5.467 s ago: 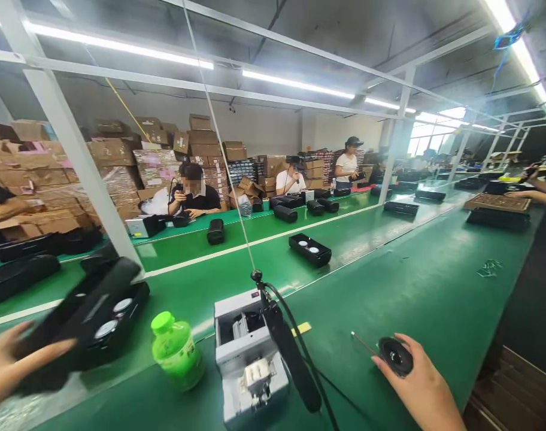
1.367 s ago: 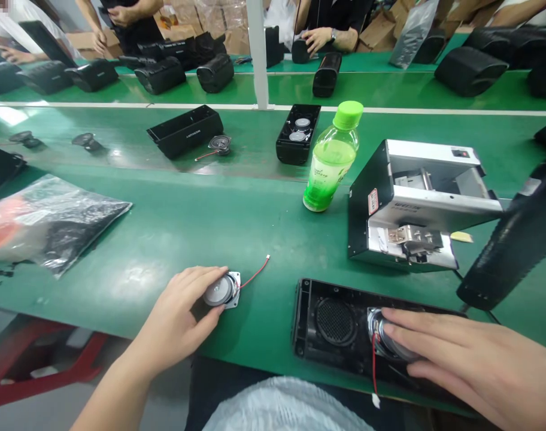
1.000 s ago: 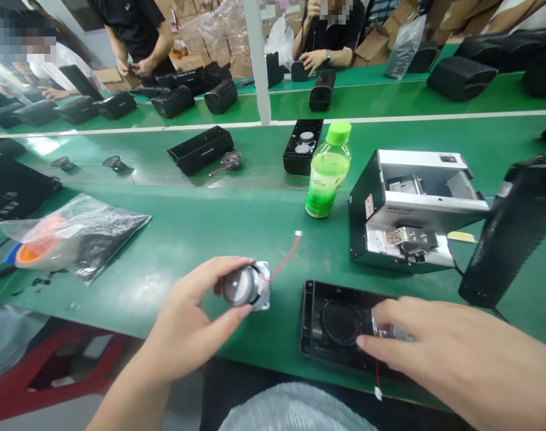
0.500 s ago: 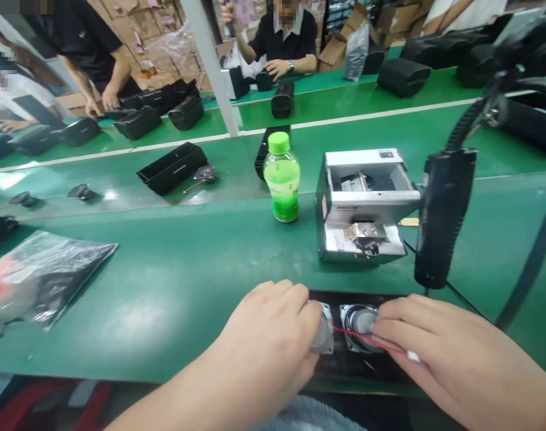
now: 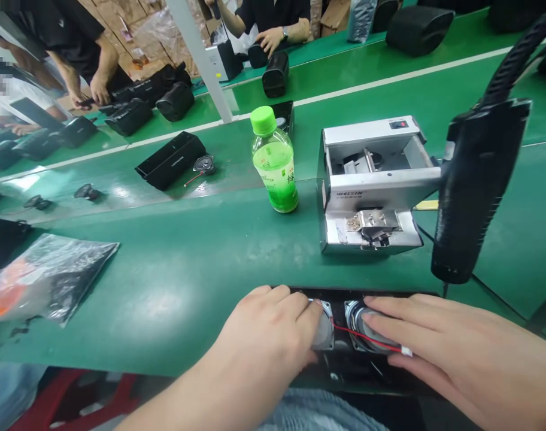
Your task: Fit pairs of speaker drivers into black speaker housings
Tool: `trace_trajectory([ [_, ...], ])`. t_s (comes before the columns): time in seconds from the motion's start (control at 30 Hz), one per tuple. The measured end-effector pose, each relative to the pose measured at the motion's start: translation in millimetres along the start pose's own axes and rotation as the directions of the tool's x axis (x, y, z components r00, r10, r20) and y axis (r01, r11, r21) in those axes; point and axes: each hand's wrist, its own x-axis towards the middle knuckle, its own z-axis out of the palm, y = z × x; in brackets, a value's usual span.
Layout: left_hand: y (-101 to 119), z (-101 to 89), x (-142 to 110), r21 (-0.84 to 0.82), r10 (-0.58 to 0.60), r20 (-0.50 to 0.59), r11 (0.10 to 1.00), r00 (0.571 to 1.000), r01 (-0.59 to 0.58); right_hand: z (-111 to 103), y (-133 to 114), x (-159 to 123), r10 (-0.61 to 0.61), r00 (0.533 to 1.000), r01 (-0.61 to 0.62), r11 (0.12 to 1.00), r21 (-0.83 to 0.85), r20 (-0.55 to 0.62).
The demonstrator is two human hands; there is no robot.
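Observation:
A long black speaker housing (image 5: 340, 377) lies at the table's near edge, with two round speaker drivers set side by side in it. My left hand (image 5: 273, 329) is closed over the left driver (image 5: 323, 332), its fingers curled round the far side and hiding much of it. On the right driver (image 5: 354, 311) rest the outstretched fingers of my right hand (image 5: 439, 341), with the thumb apart below. A thin red wire (image 5: 365, 336) runs across from the left driver to a small white connector (image 5: 406, 351) beside my right fingers.
Beyond my hands stand a grey metal machine (image 5: 376, 182) and a green-capped bottle (image 5: 275, 167). A black handheld tool (image 5: 477, 191) hangs at right. A plastic bag (image 5: 52, 275) lies left. Another black housing (image 5: 172, 158) and a loose driver (image 5: 204, 164) lie farther back. Co-workers handle black speakers opposite.
My right fingers have straightened and shifted left over the right driver. The left hand keeps its hold. The camera view has tilted down, so the machine and hanging tool look larger.

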Motion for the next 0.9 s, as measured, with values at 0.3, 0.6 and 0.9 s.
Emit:
trace_trajectory([
  [0.3, -5, 4.0, -5, -0.079, 0.008, -0.102, 0.997, 0.995, -0.016, 4, -8, -6, 0.061, 0.997, -0.061, 0.998, -0.022, 0.035],
  [0.6, -7, 7.3, -6, -0.144, -0.004, -0.149, 0.989, 0.989, -0.018, 4, -3, -2, 0.063, 0.998, -0.063, 0.998, 0.002, -0.003],
  [0.9, -10, 8.5, -3, -0.17, -0.012, -0.086, 0.985, 0.996, -0.003, 0, 7, 11, -0.026, 0.999, 0.027, 0.997, 0.066, -0.022],
])
